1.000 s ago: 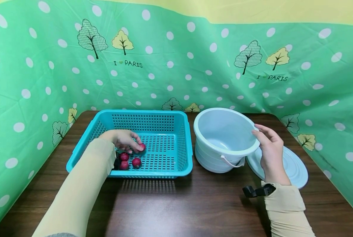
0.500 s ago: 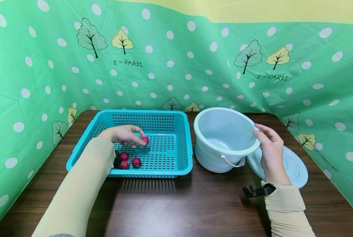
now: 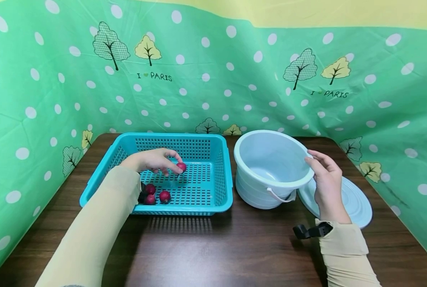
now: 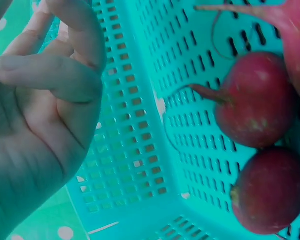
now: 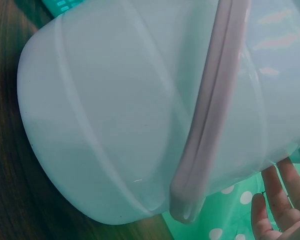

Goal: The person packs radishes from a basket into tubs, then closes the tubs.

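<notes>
My left hand (image 3: 152, 161) pinches a red radish (image 3: 181, 167) between thumb and fingertips, over the floor of the turquoise slotted basket (image 3: 174, 136). More radishes (image 3: 165, 196) lie in the basket's near left part, below that wrist. Close up in the left wrist view, a radish (image 4: 257, 100) shows a thin root tail; the held one is out of sight there. My right hand (image 3: 328, 185) grips the rim of a pale blue bucket (image 3: 256, 193) at its right side, thumb at the inner edge. The bucket leans, its rim sloping down to the right, with no contents visible.
A round pale blue lid (image 3: 355, 203) lies flat on the dark wooden table (image 3: 213, 251), partly behind the right hand and bucket. The bucket's handle (image 3: 279, 198) hangs at its front. A green dotted cloth (image 3: 199, 59) encloses the back and sides.
The left hand has raised the radish off the basket floor and carried it a little right and away from me. The right hand and bucket have stayed put.
</notes>
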Motion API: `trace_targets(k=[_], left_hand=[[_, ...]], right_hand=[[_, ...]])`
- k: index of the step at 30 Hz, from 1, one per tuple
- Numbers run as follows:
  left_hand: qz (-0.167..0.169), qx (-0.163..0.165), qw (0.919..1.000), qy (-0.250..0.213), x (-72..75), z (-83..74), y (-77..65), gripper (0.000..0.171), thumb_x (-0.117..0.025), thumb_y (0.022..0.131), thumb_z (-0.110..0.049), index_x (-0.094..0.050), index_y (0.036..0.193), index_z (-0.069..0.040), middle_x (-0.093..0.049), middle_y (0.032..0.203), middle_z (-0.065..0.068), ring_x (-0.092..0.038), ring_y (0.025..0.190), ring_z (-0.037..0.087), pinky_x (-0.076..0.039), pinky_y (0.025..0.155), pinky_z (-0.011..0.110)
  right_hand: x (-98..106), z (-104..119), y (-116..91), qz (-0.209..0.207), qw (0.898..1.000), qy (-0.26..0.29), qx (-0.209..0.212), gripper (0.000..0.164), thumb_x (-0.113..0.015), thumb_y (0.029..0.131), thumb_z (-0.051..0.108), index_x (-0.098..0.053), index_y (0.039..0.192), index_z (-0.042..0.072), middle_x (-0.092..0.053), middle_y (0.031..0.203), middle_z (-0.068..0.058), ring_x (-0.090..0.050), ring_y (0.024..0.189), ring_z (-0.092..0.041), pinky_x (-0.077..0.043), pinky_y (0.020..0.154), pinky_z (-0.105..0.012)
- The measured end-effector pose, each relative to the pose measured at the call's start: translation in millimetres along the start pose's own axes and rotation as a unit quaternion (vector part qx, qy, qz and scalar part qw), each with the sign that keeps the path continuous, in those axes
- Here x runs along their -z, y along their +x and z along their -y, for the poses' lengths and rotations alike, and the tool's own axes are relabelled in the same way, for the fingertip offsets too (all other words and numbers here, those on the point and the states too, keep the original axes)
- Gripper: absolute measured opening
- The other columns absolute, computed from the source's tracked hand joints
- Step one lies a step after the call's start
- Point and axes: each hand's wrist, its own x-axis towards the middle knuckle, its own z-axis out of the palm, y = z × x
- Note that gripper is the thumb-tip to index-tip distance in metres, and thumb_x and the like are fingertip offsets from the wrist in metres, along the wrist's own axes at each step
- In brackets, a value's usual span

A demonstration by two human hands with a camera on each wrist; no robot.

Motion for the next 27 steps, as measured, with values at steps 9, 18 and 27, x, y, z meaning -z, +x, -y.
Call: trace_targets(k=[9, 18, 27], left_hand=[[0.010, -0.025, 0.9996, -0.001, -3.6, -15.3, -2.2, 0.041, -0.075, 0.086, -0.040, -0.059, 0.120, -0.021, -0.066, 0.115, 0.005, -0.065, 0.089, 0.033, -0.036, 0.055, 0.026], [0.020, -0.065, 0.9977, 0.002, -8.6, -36.2, -2.7, 0.040, -0.076, 0.086, -0.037, -0.059, 0.118, -0.020, -0.067, 0.109, 0.006, -0.066, 0.081, 0.026, -0.038, 0.054, 0.026], [0.019, -0.096, 0.9952, -0.010, -11.5, -52.3, -3.5, 0.038, -0.076, 0.087, -0.035, -0.059, 0.117, -0.019, -0.070, 0.111, 0.018, -0.061, 0.093, 0.045, -0.038, 0.056, 0.027]], right_hand=[[-0.1, -0.1, 0.4, 0.001, 1.000, 0.000, -0.001, 0.021, -0.071, 0.091, 0.013, -0.073, 0.111, 0.012, -0.066, 0.098, 0.005, -0.061, 0.089, -0.009, -0.051, 0.069, -0.015], [1.0, 0.1, -0.1, 0.003, 1.000, -0.005, -0.009, 0.021, -0.070, 0.091, 0.014, -0.072, 0.112, 0.013, -0.064, 0.100, 0.006, -0.060, 0.091, -0.008, -0.050, 0.070, -0.015], [0.4, 0.5, -0.7, 0.004, 1.000, 0.000, -0.005, 0.020, -0.070, 0.091, 0.013, -0.073, 0.111, 0.013, -0.065, 0.098, 0.005, -0.061, 0.087, -0.008, -0.050, 0.068, -0.015]])
